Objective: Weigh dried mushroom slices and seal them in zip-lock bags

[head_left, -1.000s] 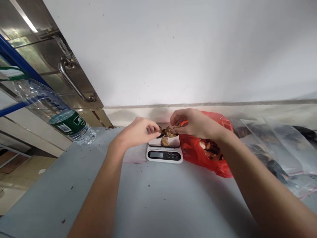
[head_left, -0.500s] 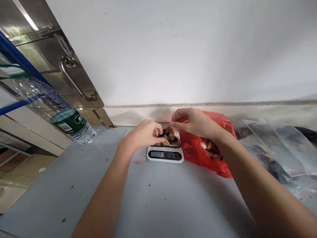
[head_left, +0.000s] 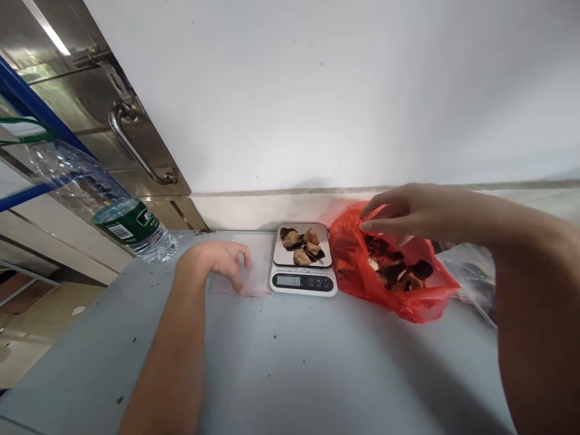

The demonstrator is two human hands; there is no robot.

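A small white kitchen scale [head_left: 303,281] stands near the back of the grey table, with several brown and dark dried pieces [head_left: 302,244] on its platform. My left hand [head_left: 217,261] rests left of the scale on a clear plastic bag [head_left: 254,272] lying flat, fingers curled down onto it. My right hand [head_left: 399,211] hovers over the open mouth of a red plastic bag [head_left: 399,302] holding more dried pieces, its fingers stretched out and empty.
A plastic water bottle [head_left: 113,208] with a green label lies at the table's left back. Clear zip bags [head_left: 475,272] lie behind my right arm. A steel door with a handle [head_left: 136,154] stands at left, a white wall behind.
Both hands have left the scale. My left hand moved left onto the clear bag; my right hand moved right over the red bag. The pieces stay on the platform.
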